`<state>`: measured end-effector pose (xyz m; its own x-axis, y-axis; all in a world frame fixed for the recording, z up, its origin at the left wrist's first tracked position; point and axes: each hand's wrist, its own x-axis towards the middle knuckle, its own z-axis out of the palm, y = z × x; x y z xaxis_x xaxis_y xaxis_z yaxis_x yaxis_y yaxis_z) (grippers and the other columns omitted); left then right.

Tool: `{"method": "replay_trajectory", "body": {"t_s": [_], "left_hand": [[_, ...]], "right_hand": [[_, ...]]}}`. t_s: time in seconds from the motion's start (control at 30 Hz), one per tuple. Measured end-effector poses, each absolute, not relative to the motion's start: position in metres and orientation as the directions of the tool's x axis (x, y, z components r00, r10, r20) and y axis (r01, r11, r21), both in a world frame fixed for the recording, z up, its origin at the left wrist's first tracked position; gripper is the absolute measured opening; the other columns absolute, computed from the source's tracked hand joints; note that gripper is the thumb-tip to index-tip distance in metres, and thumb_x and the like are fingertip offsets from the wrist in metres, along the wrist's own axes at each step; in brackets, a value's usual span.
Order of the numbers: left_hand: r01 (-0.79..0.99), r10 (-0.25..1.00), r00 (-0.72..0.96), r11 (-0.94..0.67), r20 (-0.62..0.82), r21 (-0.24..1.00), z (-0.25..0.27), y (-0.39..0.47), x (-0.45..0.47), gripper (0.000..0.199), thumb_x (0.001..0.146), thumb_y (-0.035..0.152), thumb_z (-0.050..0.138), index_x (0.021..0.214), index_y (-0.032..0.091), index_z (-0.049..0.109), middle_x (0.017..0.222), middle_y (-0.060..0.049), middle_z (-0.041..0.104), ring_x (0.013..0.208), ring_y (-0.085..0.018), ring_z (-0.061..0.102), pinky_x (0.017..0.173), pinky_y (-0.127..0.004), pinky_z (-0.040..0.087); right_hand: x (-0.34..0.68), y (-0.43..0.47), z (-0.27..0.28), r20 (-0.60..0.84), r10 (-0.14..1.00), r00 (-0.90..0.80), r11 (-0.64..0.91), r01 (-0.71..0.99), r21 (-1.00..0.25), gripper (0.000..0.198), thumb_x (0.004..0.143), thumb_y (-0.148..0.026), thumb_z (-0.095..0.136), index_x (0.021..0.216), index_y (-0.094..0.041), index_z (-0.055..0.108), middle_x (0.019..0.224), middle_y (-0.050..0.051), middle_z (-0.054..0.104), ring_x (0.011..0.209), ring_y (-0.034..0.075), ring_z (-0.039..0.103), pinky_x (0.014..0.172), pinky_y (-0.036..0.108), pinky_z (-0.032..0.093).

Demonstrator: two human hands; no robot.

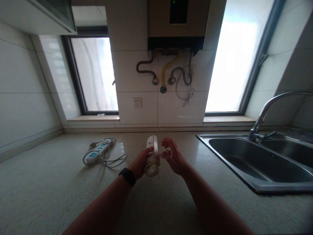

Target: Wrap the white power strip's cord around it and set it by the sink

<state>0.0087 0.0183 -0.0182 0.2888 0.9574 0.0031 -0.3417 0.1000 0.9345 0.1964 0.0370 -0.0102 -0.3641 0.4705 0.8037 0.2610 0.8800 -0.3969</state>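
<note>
A white power strip [152,141] is in the middle of the head view, above the counter, its far end pointing away from me. Its pale cord [153,160] is wound round the body in several turns. My left hand [141,161] is closed round the strip's left side, thumb on top. On the other side, my right hand [174,157] has its thumb and fingers curled at the right edge of the windings. A bit of cord seems to run to its fingertips, though blur makes this hard to see. A black band [127,177] circles my left wrist.
Another power strip [99,152], white and blue with a loose grey cord, lies on the counter [61,189] to the left. At right is a steel sink [234,163] with a tall faucet [262,114]. A wall socket [137,102] sits below the water heater [178,23] and its hoses.
</note>
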Motion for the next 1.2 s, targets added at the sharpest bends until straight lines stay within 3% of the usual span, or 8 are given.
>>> {"method": "replay_trajectory", "body": {"t_s": [0.13, 0.23, 0.4, 0.53, 0.67, 0.77, 0.87, 1.2], "left_hand": [[-0.308, 0.897, 0.425, 0.269, -0.121, 0.913, -0.019, 0.02, 0.0, 0.053, 0.087, 0.06, 0.052, 0.101, 0.009, 0.059, 0.078, -0.009, 0.059, 0.064, -0.019, 0.061, 0.054, -0.029, 0.051], [-0.292, 0.847, 0.517, 0.313, -0.127, 0.904, -0.023, 0.021, -0.006, 0.055, 0.086, 0.06, 0.053, 0.11, 0.011, 0.057, 0.087, -0.01, 0.061, 0.067, -0.021, 0.064, 0.051, -0.029, 0.051], [-0.247, 0.772, 0.612, 0.394, -0.173, 0.885, -0.031, 0.023, -0.009, 0.062, 0.083, 0.065, 0.053, 0.108, 0.009, 0.059, 0.084, -0.01, 0.059, 0.06, -0.022, 0.063, 0.046, -0.028, 0.048], [-0.215, 0.684, 0.707, 0.448, -0.179, 0.868, -0.026, 0.023, -0.011, 0.075, 0.085, 0.074, 0.043, 0.112, 0.007, 0.062, 0.089, -0.011, 0.061, 0.057, -0.021, 0.062, 0.046, -0.03, 0.05], [-0.201, 0.586, 0.798, 0.481, -0.142, 0.854, -0.018, 0.024, -0.02, 0.094, 0.079, 0.087, 0.037, 0.132, 0.012, 0.057, 0.129, -0.02, 0.055, 0.08, -0.031, 0.068, 0.056, -0.035, 0.056], [-0.346, 0.707, 0.706, 0.375, -0.024, 0.86, -0.017, 0.027, -0.023, 0.093, 0.079, 0.086, 0.04, 0.139, 0.016, 0.053, 0.143, -0.021, 0.045, 0.11, -0.04, 0.061, 0.077, -0.05, 0.057], [-0.541, 0.861, 0.494, 0.195, 0.122, 0.818, -0.021, 0.031, -0.021, 0.082, 0.085, 0.079, 0.041, 0.136, 0.017, 0.054, 0.142, -0.019, 0.047, 0.123, -0.036, 0.053, 0.093, -0.054, 0.051], [-0.467, 0.947, 0.17, -0.167, 0.273, 0.868, -0.029, 0.037, -0.014, 0.062, 0.075, 0.029, 0.08, 0.129, 0.016, 0.054, 0.121, -0.012, 0.058, 0.097, -0.016, 0.061, 0.08, -0.026, 0.052]], "right_hand": [[0.208, 0.05, -0.011, 0.79, 0.548, -0.276, 0.823, 0.01, -0.568, 0.037, 0.093, -0.027, 0.037, 0.126, -0.02, 0.053, 0.124, 0.01, 0.057, 0.116, 0.023, 0.052, 0.1, 0.04, 0.041], [0.217, 0.059, -0.01, 0.74, 0.561, -0.371, 0.804, 0.033, -0.593, 0.053, 0.081, -0.019, 0.039, 0.131, -0.02, 0.056, 0.136, 0.008, 0.054, 0.131, 0.024, 0.045, 0.11, 0.044, 0.032], [0.22, 0.053, -0.008, 0.593, 0.508, -0.625, 0.856, 0.44, -0.27, 0.071, 0.079, -0.026, 0.067, 0.146, -0.033, 0.045, 0.153, 0.005, 0.04, 0.146, 0.03, 0.023, 0.115, 0.05, 0.017], [0.218, 0.047, -0.003, 0.583, 0.491, -0.647, 0.866, 0.435, -0.247, 0.038, 0.084, -0.039, 0.072, 0.118, -0.025, 0.064, 0.12, 0.007, 0.064, 0.12, 0.024, 0.052, 0.103, 0.038, 0.035], [0.22, 0.048, -0.001, 0.572, 0.567, -0.593, 0.822, 0.458, -0.34, 0.038, 0.08, -0.042, 0.076, 0.108, -0.019, 0.065, 0.104, 0.006, 0.066, 0.097, 0.02, 0.058, 0.084, 0.029, 0.042], [0.221, 0.05, -0.003, 0.487, 0.717, -0.498, 0.697, 0.531, -0.482, 0.038, 0.08, -0.045, 0.074, 0.107, -0.02, 0.066, 0.09, 0.002, 0.067, 0.078, 0.016, 0.059, 0.069, 0.026, 0.04], [0.218, 0.052, -0.009, 0.444, 0.802, -0.4, 0.596, 0.585, -0.55, 0.037, 0.082, -0.052, 0.07, 0.102, -0.021, 0.068, 0.081, 0.001, 0.066, 0.07, 0.015, 0.057, 0.06, 0.025, 0.035], [0.206, 0.059, -0.023, 0.387, 0.868, -0.311, 0.495, 0.608, -0.62, 0.044, 0.079, -0.061, 0.068, 0.091, -0.019, 0.068, 0.072, 0.002, 0.063, 0.062, 0.014, 0.054, 0.052, 0.024, 0.031]]}}
